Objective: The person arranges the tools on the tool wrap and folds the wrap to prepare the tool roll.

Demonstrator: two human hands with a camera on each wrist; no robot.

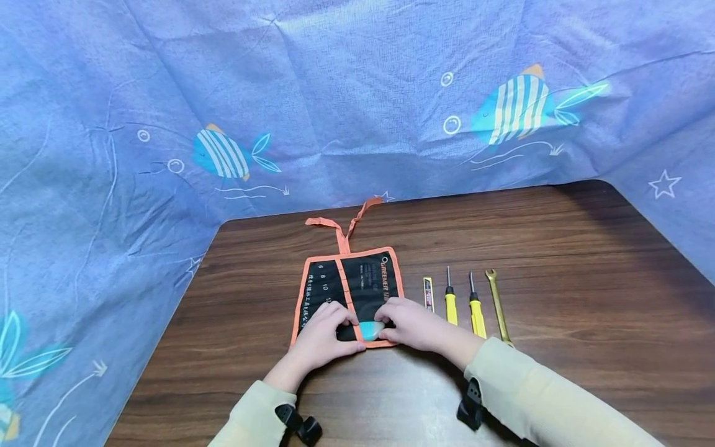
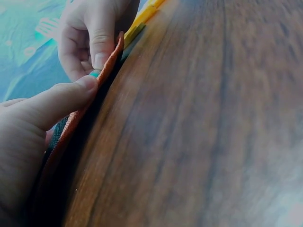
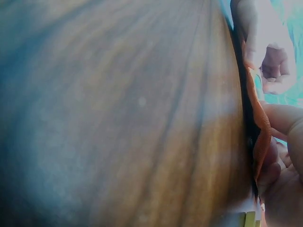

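Left hand (image 1: 325, 333) pinching orange-edged pouch (image 1: 362, 292), right hand (image 1: 412, 324) pinching teal item (image 1: 368, 330), item between the hands

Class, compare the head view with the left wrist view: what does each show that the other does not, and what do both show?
Only the head view shows the metal shafts of the screwdrivers, plus the orange ties and lettering on the pouch.

Only the left wrist view shows the orange trim side-on and, up close, the thumbnail of the right hand.

Both show the left hand, teal piece, table and blue cloth.
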